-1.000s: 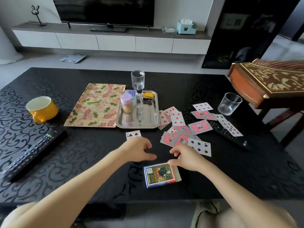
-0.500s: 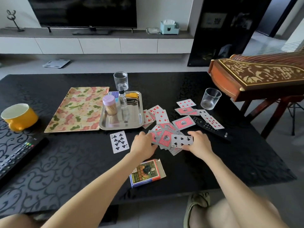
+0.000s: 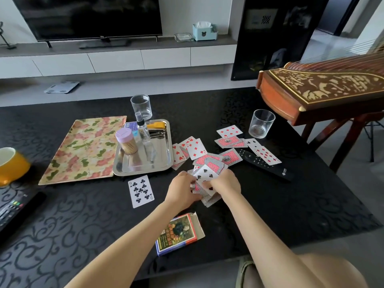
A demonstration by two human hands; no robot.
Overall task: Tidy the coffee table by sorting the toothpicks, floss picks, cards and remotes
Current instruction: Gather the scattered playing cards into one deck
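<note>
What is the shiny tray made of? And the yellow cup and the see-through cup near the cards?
Shiny tray: looks like polished metal, probably stainless steel; it mirrors the jar standing on it. Yellow cup: likely glazed ceramic, glossy with a white inside, though blurred. See-through cup: seems clear glass, with a thick base.

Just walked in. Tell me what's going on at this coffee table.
A person is collecting scattered playing cards. The left hand and right hand grip a bunch of cards over the middle of the table. More loose cards lie beyond, some across a black remote. A clubs card lies alone by the tray, and the open card box waits near the front edge.
</note>
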